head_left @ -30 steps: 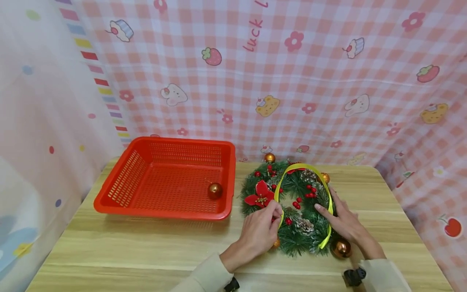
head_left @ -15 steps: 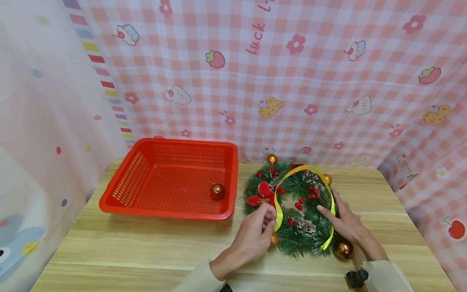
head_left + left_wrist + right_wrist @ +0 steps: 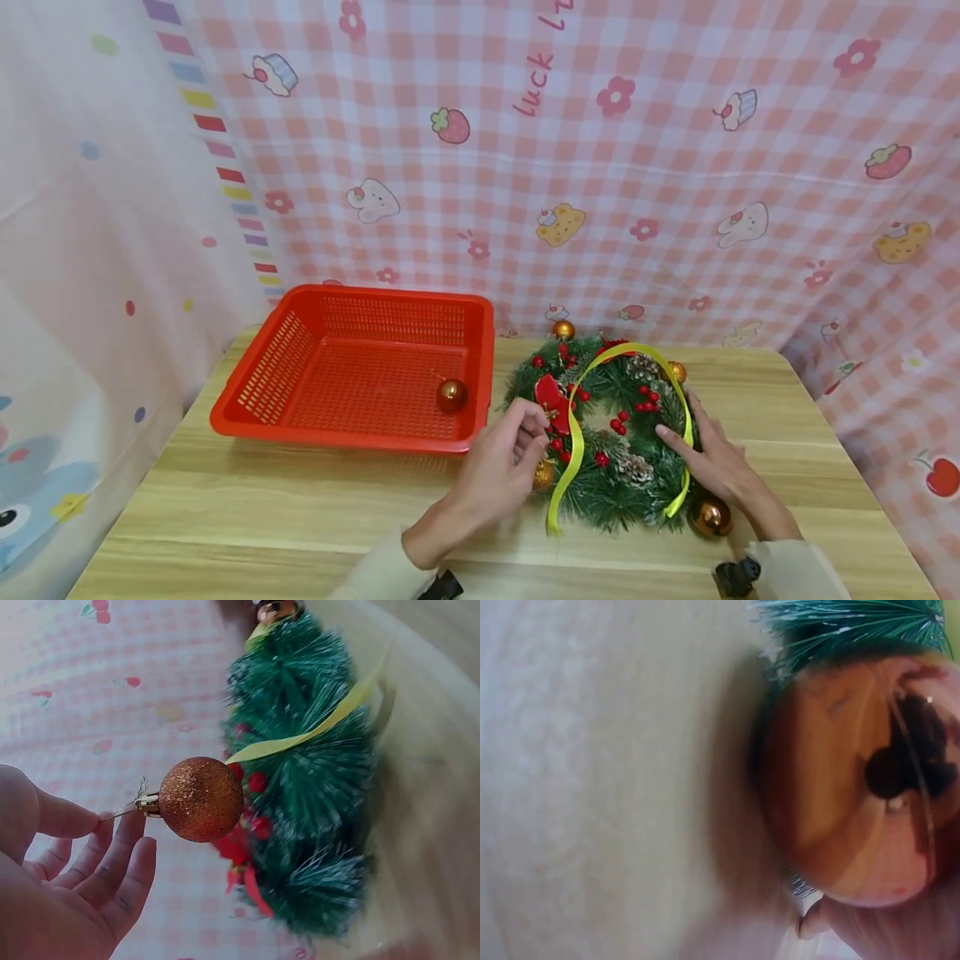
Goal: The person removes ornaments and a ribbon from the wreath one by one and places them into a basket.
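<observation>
My left hand (image 3: 498, 467) pinches the thin gold hanging string (image 3: 118, 813) of a glittery copper Christmas ball (image 3: 201, 799) between thumb and finger; the other fingers are loosely bent. That ball hangs at the left side of a green Christmas wreath (image 3: 615, 500) with red berries, pinecones and a red poinsettia (image 3: 551, 400). A yellow ribbon (image 3: 576, 442) arches over the wreath, its left end trailing down at the front. My right hand (image 3: 716, 458) rests on the wreath's right edge, thumb on top and fingers extended along the outside. Near its wrist is a shiny copper ball (image 3: 855, 780).
A red plastic basket (image 3: 352, 444) stands to the left with one shiny copper ball (image 3: 452, 395) inside. Two more gold balls show at the wreath's back, one at its top (image 3: 563, 330) and another at the right (image 3: 677, 372). A checked cloth (image 3: 510, 183) hangs behind the wooden table.
My left hand has moved left, drawing the glittery ball out from the wreath. The ribbon's left end now hangs loose, straighter toward the table. My right hand stays on the wreath.
</observation>
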Available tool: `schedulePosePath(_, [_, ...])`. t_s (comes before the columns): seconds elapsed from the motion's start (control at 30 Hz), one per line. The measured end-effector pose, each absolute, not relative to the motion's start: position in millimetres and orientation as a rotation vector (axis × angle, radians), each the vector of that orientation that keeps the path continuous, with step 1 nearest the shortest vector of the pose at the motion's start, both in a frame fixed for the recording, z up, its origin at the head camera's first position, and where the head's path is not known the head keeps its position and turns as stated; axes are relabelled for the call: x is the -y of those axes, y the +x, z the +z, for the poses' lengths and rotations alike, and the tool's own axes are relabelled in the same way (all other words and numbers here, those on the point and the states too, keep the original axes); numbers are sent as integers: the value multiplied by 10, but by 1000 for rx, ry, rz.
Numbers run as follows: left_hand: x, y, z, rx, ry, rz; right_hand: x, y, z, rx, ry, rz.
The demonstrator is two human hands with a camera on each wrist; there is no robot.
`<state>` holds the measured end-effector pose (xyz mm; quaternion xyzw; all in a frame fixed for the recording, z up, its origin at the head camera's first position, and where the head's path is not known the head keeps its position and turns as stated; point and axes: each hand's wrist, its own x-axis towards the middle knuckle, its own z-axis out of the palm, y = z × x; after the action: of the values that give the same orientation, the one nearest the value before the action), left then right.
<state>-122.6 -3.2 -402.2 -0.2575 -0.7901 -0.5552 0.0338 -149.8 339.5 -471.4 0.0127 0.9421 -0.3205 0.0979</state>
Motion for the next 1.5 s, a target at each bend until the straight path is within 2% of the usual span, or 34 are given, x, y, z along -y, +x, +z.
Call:
schedulePosePath(0.73, [394, -1389, -3636, 2330, -660, -1689, -3395, -1495, -4718, -2790, 26, -966])
schedulePosePath(1.5, [811, -1716, -3774, 2284, -506, -1483, -3390, -1500, -4719, -2793, 33, -972])
